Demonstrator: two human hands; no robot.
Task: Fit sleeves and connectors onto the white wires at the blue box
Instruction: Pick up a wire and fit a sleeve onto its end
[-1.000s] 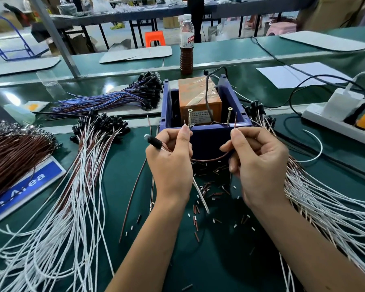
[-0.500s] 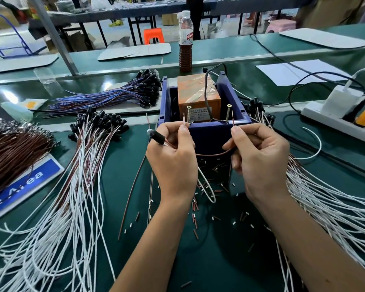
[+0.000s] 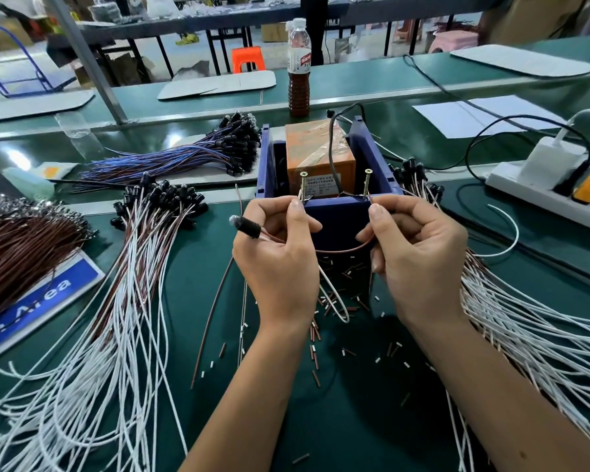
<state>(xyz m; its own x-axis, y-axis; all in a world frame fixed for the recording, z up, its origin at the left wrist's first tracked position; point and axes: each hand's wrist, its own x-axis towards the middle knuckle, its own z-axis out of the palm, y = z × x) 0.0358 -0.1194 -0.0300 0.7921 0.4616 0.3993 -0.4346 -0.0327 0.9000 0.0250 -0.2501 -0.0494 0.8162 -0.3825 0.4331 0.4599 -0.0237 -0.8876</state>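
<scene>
Both hands pinch a brown wire (image 3: 341, 249) at the blue box (image 3: 338, 219): left hand (image 3: 280, 253), right hand (image 3: 419, 253). White wires (image 3: 542, 335) crowd both table edges; cut sleeve bits (image 3: 334, 294) litter the middle.

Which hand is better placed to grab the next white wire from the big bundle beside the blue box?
Right, probably. The right hand sits against the white wire bundle, while the left hand also grips the black connector. Both pinch wire ends at the blue box.

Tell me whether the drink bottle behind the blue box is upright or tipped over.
Upright. The bottle stands on its base on the green bench behind the blue box, cap at the top, brown liquid level in its lower part.
</scene>
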